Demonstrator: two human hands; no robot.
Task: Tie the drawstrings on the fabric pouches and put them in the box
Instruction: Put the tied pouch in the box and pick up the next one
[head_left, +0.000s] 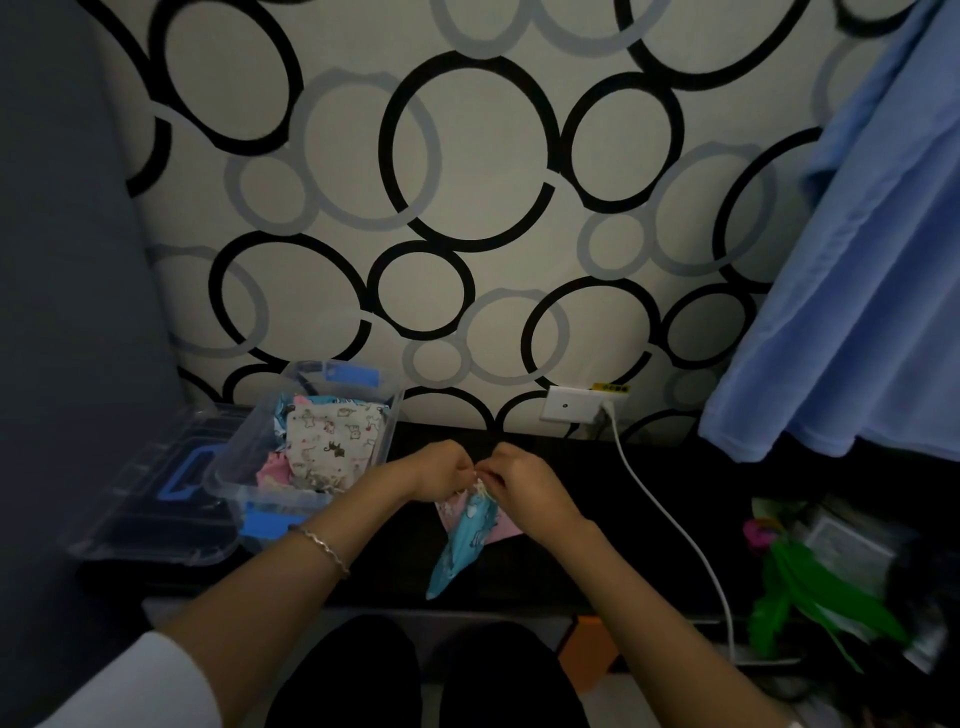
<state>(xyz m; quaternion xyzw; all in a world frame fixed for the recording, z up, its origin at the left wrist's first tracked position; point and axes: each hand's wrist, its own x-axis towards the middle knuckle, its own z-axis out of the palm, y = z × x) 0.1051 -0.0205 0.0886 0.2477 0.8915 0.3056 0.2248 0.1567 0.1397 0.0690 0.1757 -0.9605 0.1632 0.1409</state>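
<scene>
**Tying the blue pouch, with some pouches already boxed**

We are mid-knot. Our left hand (441, 470) and right hand (524, 480) meet at the middle of the dark table (597, 519), and each pinches the pale strings (480, 486) at the mouth of the blue pouch (462, 545). Fingers of both hands curl tight on the cord. The blue pouch hangs down from that grip toward us, its neck bunched, its lower end draped near the table's near edge. We cannot tell whether the knot is finished, because the fingers hide it.

Under it, on its right, lies a pink pouch (501, 525) on the table. Its neck is hidden, so we judge it probably waits its turn.

To the left stands the clear box (270, 491), open, with its lid (156, 499) lying further left. Inside we see a white pouch (332, 441) with small prints on top and at least 2 more colours beneath, so we judge that part of the work is done.

What is left, as we read it: close this knot, carry the blue pouch left into the box, then deal with the pink one. A white cable (670, 519) runs along the right, well apart from the hands.
</scene>
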